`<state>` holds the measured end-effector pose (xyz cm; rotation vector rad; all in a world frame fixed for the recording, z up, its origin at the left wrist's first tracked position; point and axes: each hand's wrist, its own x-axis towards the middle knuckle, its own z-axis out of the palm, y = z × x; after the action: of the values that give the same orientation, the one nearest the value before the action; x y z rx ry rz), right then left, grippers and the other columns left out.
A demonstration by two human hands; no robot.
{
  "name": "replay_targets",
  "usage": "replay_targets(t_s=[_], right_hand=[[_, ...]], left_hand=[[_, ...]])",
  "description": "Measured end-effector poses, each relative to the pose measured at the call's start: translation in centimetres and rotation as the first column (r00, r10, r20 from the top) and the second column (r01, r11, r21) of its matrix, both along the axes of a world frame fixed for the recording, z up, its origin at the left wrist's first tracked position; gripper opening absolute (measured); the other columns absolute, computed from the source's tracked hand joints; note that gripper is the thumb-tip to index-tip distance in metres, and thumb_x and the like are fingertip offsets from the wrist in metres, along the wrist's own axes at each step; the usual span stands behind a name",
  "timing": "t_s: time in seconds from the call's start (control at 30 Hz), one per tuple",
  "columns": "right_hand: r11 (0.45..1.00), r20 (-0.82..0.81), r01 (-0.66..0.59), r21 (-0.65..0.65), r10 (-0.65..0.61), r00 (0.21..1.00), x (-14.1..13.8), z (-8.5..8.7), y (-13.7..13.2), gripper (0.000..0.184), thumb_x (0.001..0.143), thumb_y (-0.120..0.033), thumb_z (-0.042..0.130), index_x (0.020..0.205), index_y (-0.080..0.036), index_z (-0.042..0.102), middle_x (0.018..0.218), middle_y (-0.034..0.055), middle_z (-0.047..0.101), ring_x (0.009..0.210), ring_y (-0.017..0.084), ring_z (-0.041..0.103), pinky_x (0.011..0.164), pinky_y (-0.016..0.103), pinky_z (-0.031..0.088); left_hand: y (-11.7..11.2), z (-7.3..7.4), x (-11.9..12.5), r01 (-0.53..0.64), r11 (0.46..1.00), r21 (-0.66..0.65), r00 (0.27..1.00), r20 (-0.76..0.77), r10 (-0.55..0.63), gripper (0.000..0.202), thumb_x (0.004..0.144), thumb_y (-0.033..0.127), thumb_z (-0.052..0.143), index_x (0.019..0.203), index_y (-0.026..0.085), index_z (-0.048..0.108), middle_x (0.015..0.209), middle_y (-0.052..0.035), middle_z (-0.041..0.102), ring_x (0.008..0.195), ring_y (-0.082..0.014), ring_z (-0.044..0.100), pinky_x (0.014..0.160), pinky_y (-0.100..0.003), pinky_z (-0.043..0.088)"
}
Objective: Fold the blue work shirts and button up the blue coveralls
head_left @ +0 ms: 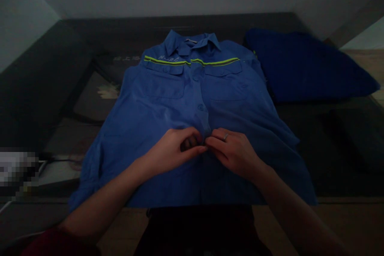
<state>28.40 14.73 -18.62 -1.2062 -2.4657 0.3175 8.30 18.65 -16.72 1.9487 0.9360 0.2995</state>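
A blue work shirt [162, 116] lies front side up on a dark table, its collar at the far end. Yellow-green stripes cross the chest above two flap pockets. Buttons show down the front placket. My left hand [180, 146] pinches the placket edge below the visible buttons, thumb and fingers curled together. Close against it, my right hand [232, 150], with a ring on one finger, grips the same spot from the other side. Whatever button lies between the fingertips is hidden.
A folded dark blue cloth item [309, 66] rests at the back right of the dark table [336, 184]. Left of the shirt lies a dark bag-like item [93, 92] with pale markings. A wall rises behind the table.
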Motion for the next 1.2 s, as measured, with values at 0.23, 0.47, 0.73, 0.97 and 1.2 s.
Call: replay_targets(t_s=[0.23, 0.47, 0.73, 0.97, 1.2], right_hand=[[0.998, -0.006, 0.013, 0.054, -0.012, 1.000, -0.3, -0.2, -0.1, 0.020, 0.094, -0.018, 0.043, 0.085, -0.018, 0.061, 0.079, 0.0025, 0.059, 0.074, 0.016, 0.051, 0.062, 0.027, 0.033], [0.998, 0.053, -0.024, 0.060, 0.020, 0.998, -0.5, -0.3, -0.2, 0.020, 0.094, -0.016, 0.043, 0.085, -0.019, 0.061, 0.077, 0.0026, 0.059, 0.073, 0.016, 0.050, 0.062, 0.028, 0.033], [0.997, 0.071, -0.002, 0.076, -0.003, 0.997, -0.5, -0.3, -0.1, 0.019, 0.095, -0.021, 0.045, 0.084, -0.020, 0.061, 0.078, 0.0024, 0.059, 0.073, 0.017, 0.051, 0.062, 0.027, 0.034], [0.999, 0.077, 0.045, 0.014, -0.046, 0.996, -0.6, -0.6, 0.1, 0.017, 0.095, -0.026, 0.046, 0.087, -0.018, 0.059, 0.081, 0.0046, 0.061, 0.075, 0.017, 0.055, 0.061, 0.027, 0.035], [0.982, -0.035, 0.019, -0.188, -0.026, 0.999, -0.4, -0.2, 0.2, 0.018, 0.096, -0.024, 0.042, 0.084, -0.019, 0.054, 0.079, 0.0024, 0.058, 0.072, 0.015, 0.055, 0.061, 0.025, 0.035]], left_hand=[[-0.3, -0.6, 0.4, -0.011, 1.000, 0.021, 1.000, -0.014, 0.011, 0.018, 0.088, 0.028, 0.051, 0.075, 0.016, 0.054, 0.057, 0.0056, 0.051, 0.049, -0.0069, 0.046, 0.048, -0.019, 0.033], [-0.5, -0.7, 0.5, -0.027, 0.996, 0.090, 0.995, -0.096, 0.035, 0.026, 0.086, 0.022, 0.046, 0.060, 0.016, 0.045, 0.051, 0.0059, 0.042, 0.046, -0.0066, 0.039, 0.046, -0.021, 0.024], [-0.7, -0.8, 0.8, -0.089, 0.995, 0.041, 0.995, -0.042, 0.091, 0.027, 0.086, 0.023, 0.045, 0.060, 0.017, 0.043, 0.051, 0.0064, 0.041, 0.047, -0.0063, 0.038, 0.047, -0.020, 0.025], [-0.8, -0.9, 0.8, -0.096, 0.994, 0.059, 0.994, -0.055, 0.099, 0.026, 0.085, 0.020, 0.045, 0.059, 0.016, 0.043, 0.051, 0.0062, 0.040, 0.047, -0.0065, 0.038, 0.048, -0.021, 0.023], [-0.9, -1.1, 0.8, -0.086, 0.994, 0.074, 0.996, -0.030, 0.089, 0.024, 0.084, 0.019, 0.046, 0.061, 0.016, 0.044, 0.051, 0.0067, 0.040, 0.048, -0.0062, 0.038, 0.048, -0.021, 0.024]])
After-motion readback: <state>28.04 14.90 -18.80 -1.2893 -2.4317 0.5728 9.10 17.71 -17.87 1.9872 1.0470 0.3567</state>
